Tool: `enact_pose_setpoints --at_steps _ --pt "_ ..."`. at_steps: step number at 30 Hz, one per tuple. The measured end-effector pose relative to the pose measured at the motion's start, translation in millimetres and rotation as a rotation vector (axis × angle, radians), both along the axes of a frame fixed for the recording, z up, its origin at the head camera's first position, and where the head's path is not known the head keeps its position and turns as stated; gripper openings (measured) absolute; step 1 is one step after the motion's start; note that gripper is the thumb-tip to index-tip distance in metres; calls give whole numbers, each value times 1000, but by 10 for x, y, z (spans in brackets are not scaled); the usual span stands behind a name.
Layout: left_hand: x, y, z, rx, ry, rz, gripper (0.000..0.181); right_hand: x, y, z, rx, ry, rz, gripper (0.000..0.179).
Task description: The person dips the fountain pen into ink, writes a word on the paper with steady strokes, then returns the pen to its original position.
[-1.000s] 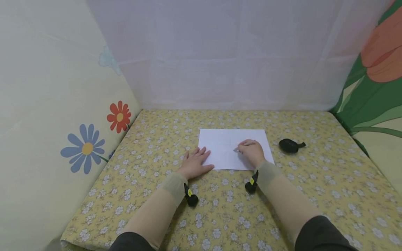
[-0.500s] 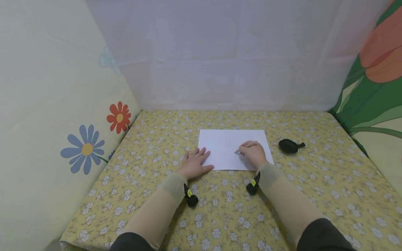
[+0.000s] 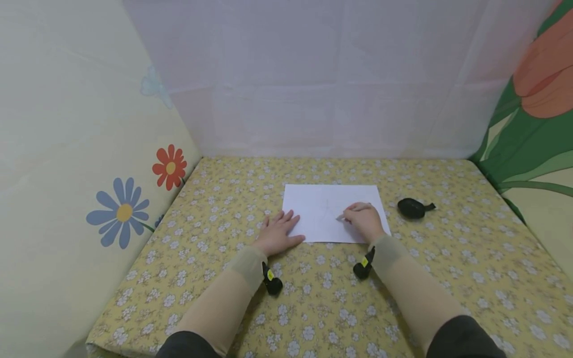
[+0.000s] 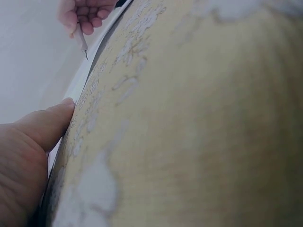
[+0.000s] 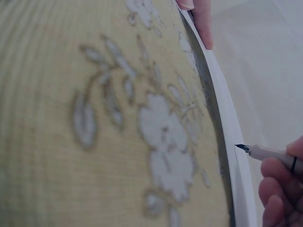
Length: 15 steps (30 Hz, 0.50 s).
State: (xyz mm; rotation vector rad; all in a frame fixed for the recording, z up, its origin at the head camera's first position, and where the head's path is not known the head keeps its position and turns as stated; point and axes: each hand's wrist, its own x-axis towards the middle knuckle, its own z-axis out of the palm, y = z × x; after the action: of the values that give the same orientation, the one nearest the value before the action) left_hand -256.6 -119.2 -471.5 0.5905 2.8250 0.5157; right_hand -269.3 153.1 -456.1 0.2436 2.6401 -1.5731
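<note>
My right hand [image 3: 364, 222] pinches a slim pale fountain pen [image 5: 266, 153] between thumb and fingers. In the right wrist view its dark pointed nib meets a white sheet of paper [image 3: 309, 198], right by a short thin mark. Faint thin lines show near the sheet's middle in the head view. My left hand [image 3: 276, 234] lies flat with spread fingers over the sheet's lower left corner. Its thumb [image 4: 56, 116] stretches along the near edge of the paper in the left wrist view. The pen's rear part is mostly covered by my right hand.
A black oval object with a short strap [image 3: 411, 208] lies to the right of the paper. Yellow flowered cloth [image 3: 241, 194] covers the table. A white sheet backdrop [image 3: 277, 99] hangs behind it, and flower-printed panels [image 3: 125, 213] stand at both sides.
My right hand has slid slightly right and toward me across the paper, with the pen tip on or close to the sheet. My left hand and the paper have stayed in place.
</note>
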Motion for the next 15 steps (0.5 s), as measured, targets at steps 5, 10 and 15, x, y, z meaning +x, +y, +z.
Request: enact_pose_setpoints --at_steps 5,10,15 --pt "3 1 2 -11 4 0 75 6 7 -4 -17 -6 -10 21" --pt "7 0 9 -16 -2 5 75 5 18 -4 -15 -2 -21 20" --pt "8 4 17 -15 -6 5 76 5 34 -12 -17 -4 -21 20"
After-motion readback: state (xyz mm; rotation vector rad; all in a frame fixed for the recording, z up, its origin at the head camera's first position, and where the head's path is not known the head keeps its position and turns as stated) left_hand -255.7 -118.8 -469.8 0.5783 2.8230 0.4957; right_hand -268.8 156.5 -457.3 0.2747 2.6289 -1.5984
